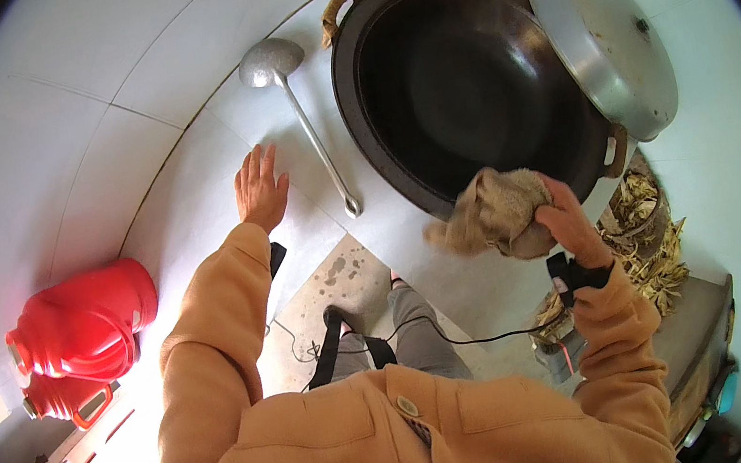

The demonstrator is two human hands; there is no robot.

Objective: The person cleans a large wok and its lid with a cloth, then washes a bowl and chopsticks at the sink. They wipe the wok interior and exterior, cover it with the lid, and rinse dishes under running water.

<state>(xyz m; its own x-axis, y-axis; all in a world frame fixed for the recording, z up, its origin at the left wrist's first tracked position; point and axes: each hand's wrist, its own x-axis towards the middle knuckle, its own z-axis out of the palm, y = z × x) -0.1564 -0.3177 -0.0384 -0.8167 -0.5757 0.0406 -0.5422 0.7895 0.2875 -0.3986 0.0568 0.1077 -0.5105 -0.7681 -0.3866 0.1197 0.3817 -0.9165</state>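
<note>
My right hand [567, 218] grips a crumpled brown cloth [506, 212] at the near rim of a large dark wok [464, 90]. The cloth's left end is blurred. My left hand [261, 186] rests with fingers spread on the white tiled counter [306, 176] and holds nothing. To its right lies a metal ladle [313, 129], its bowl towards the wall and its handle end towards me. A domed metal lid [608, 49] leans against the right side of the wok. The wok's left handle [339, 10] is wrapped in cloth.
Two red thermos flasks [88, 321] stand at the left. Dry husks [660, 269] are heaped below the counter at the right, beside a brown wooden surface [696, 321]. A black cable [492, 338] runs across in front of my legs.
</note>
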